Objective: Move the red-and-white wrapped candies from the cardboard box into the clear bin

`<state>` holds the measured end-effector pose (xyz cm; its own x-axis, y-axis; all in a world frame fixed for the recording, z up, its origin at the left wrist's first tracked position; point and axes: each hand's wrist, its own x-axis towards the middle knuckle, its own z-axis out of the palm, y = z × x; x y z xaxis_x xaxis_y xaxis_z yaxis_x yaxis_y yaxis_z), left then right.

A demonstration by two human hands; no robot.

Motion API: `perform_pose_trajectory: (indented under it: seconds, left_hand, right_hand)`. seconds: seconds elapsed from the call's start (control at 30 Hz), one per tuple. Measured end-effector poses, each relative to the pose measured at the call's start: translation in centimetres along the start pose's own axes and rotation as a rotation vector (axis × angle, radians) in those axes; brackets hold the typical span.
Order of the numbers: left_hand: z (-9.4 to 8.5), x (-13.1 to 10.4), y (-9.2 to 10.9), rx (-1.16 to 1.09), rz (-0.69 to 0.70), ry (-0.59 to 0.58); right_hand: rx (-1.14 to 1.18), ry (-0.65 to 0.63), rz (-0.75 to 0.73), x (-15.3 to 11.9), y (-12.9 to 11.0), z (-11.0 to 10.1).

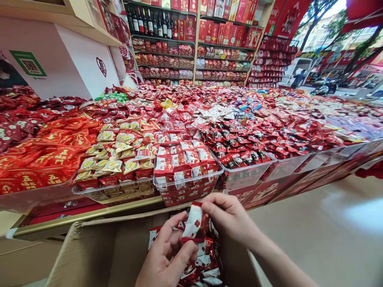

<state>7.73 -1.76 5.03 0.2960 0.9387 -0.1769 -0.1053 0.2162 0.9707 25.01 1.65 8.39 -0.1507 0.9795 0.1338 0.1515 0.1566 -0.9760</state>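
Over an open cardboard box [86, 243], both hands hold one red and white candy packet [194, 221]. My right hand [229, 217] pinches its upper right corner between thumb and fingers. At the packet's lower edge is my left hand [172, 253], its thumb and fingers closed on it. More packets of the same look [206, 261] lie inside the box beneath the hands. Just behind the box, a clear plastic bin [191, 180] holds neat rows of matching packets.
Bins of gold packets [119, 143], red packets [56, 159] and dark red packets [239, 139] flank the middle bin. Shelves with bottles [151, 24] and boxes stand behind. A white counter with a QR sign [28, 63] is at left, pale floor [305, 227] at right.
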Motion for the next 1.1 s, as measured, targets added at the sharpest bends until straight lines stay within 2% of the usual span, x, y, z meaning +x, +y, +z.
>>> perform_pose_trajectory:
  seconds: [0.1, 0.17, 0.2, 0.3, 0.33, 0.4, 0.5, 0.6, 0.8, 1.1]
  left_hand:
    - [-1.6, -0.3, -0.1, 0.185, 0.120, 0.018]
    - [-3.1, 0.0, 0.5, 0.364, 0.236, 0.091]
    - [-3.8, 0.4, 1.1, 0.468, 0.327, 0.150]
    - [-5.6, 2.3, 4.1, 0.779, 0.638, 0.349]
    - [-6.0, 3.1, 5.2, 0.875, 0.705, 0.377]
    - [-6.6, 4.7, 7.2, 1.063, 0.792, 0.347]
    - [-7.0, 6.6, 8.6, 1.290, 0.816, 0.270]
    - [-7.0, 7.6, 8.5, 1.414, 0.781, 0.259]
    - [-7.0, 7.9, 8.6, 1.463, 0.792, 0.261]
    - [-5.5, 8.8, 10.4, 1.510, 0.698, 0.119]
  right_hand:
    - [-0.253, 0.107, -0.242, 3.4, -3.4, -2.5]
    - [-0.386, 0.160, -0.347, 6.9, -5.3, -3.8]
    - [-0.451, 0.146, -0.365, 8.8, -5.8, -4.2]
    - [-0.673, -0.009, -0.250, 13.8, -6.3, -4.0]
    - [-0.730, -0.068, -0.198, 15.1, -6.1, -3.5]
    - [-0.799, -0.158, -0.130, 16.7, -5.6, -2.5]
    - [-0.844, -0.233, -0.112, 17.8, -4.9, -1.0]
    - [-0.886, -0.293, -0.108, 18.1, -4.4, -0.3]
    - [-0.977, -0.346, -0.127, 17.9, -3.6, -0.1]
    - [-0.986, -0.302, -0.215, 18.2, -2.4, 0.1]
